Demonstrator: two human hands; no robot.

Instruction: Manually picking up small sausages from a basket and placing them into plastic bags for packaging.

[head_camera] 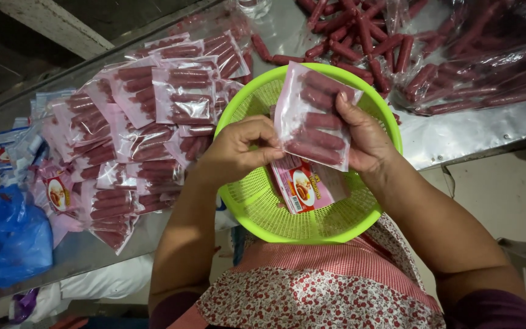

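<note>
A clear pink-edged packet of red sausages (312,119) is held over a lime-green mesh basket (257,207) that rests on my lap. My right hand (363,137) grips the packet's right side, thumb on its front. My left hand (238,149) pinches the packet's lower left edge with curled fingers. Inside the basket, under the packet, lies a printed pink and red packet (302,186).
A pile of filled sausage packets (135,128) covers the metal table (458,131) to the left. Loose red sausages (360,36) and large clear bags of sausages (488,67) lie at the back right. A blue plastic bag (7,234) sits at the far left.
</note>
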